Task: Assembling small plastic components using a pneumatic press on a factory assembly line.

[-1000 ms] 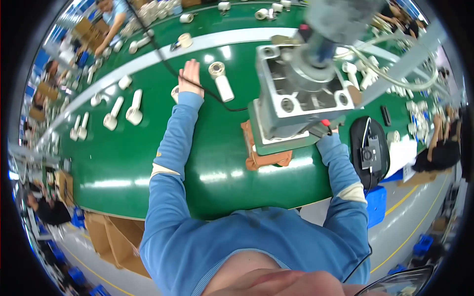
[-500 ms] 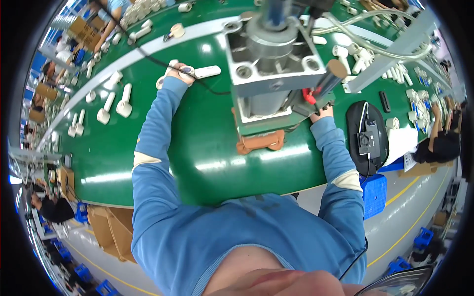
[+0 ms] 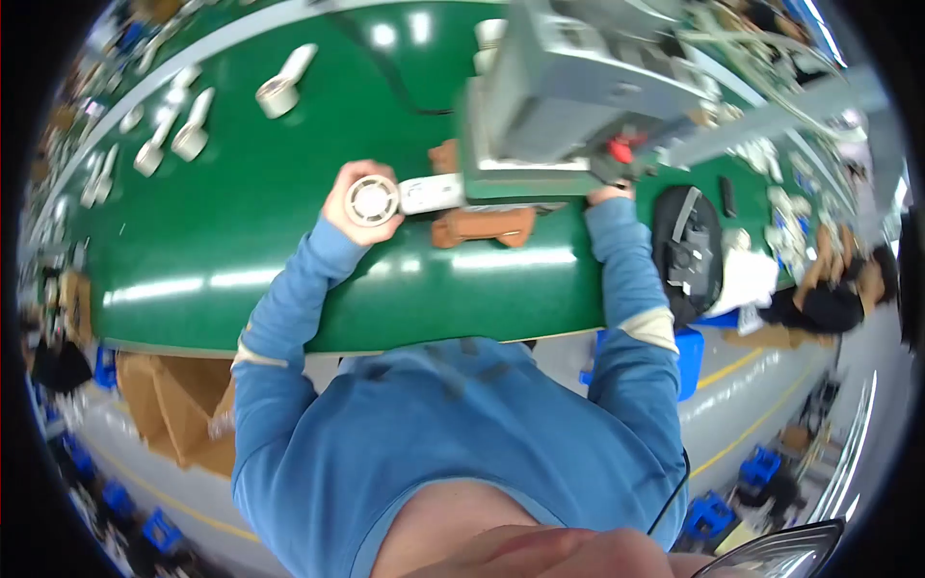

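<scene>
A grey floor (image 3: 766,380) with yellow lines surrounds a long green tabletop (image 3: 222,222), its glossy surface streaked with reflected light and crossed near the far side by a pale curved-looking strip (image 3: 217,43). A grey metal press (image 3: 597,116) stands on it, right of the middle. Below the table's left edge sits an open cardboard box (image 3: 178,405); at the right, a person in black (image 3: 833,306) works beside the table, and a blue stool (image 3: 691,361) stands under the near edge. A rounded black bag (image 3: 708,231) lies right of the press. White handheld fans (image 3: 279,94) lie scattered at the upper left. A brown bundle (image 3: 487,226) pokes out beneath the press base. The left hand (image 3: 339,207) grips a white handheld fan (image 3: 431,195) by its round head, the handle pointing at the press base. The right hand (image 3: 610,194) is at the press's right side, mostly hidden; its grip cannot be told.
</scene>
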Demonstrator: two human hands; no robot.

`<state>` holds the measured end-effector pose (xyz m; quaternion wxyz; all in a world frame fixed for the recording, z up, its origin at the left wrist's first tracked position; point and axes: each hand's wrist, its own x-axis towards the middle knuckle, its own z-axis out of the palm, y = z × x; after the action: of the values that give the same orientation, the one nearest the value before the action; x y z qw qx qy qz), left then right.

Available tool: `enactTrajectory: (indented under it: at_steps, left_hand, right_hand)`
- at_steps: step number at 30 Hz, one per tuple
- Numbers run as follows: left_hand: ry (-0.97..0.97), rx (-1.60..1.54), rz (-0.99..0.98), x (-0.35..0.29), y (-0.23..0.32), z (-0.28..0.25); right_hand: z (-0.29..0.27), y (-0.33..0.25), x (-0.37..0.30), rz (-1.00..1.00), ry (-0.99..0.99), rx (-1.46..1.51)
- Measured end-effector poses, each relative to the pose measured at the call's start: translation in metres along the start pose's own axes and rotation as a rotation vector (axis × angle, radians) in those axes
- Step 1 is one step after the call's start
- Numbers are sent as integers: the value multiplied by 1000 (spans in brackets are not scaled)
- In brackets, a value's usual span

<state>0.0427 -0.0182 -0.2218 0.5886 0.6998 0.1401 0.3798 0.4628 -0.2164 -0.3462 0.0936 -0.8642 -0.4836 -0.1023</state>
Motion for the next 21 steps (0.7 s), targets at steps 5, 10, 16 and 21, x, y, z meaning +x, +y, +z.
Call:
enactTrajectory:
  at_steps: [5, 10, 16, 21]
  left_hand:
    - [-99, 56, 118, 14, -25, 9]
    - [-146, 156, 78, 31, -26, 26]
    - [-192, -41, 136, 46, -27, 46]
    - [-443, -55, 35, 65, -29, 31]
  right_hand:
    - [-47, -27, 18, -111, -65, -213]
    - [-68, -25, 0, -74, 452, 16]
    - [-47, 11, -24, 45, 286, -20]
    - [-16, 46, -17, 88, -55, 230]
